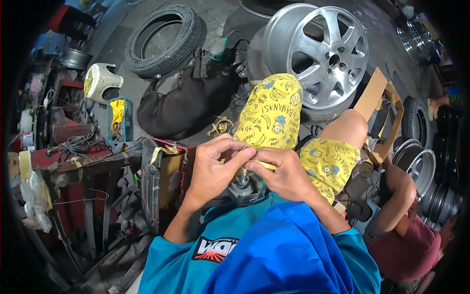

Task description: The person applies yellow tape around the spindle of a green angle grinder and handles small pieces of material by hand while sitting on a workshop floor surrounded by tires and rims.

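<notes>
My left hand [215, 164] and my right hand [286, 171] meet in front of my lap, fingertips touching. Both are closed in a pinch around something small that the fingers mostly hide. A narrow yellow strip [267, 165] shows between the fingers of my right hand. Just below the hands, a metal power tool head [241, 188] with a round spindle points up, close against my teal shirt. Its lower part is hidden by the shirt.
A silver alloy wheel [334, 59] stands ahead on a tyre. A black dog [183, 100] lies on the floor, near a loose tyre [164, 41]. At left are a white stool [101, 81], a teal basket [120, 119] and a cluttered metal rack. Another person [409, 240] sits close at right.
</notes>
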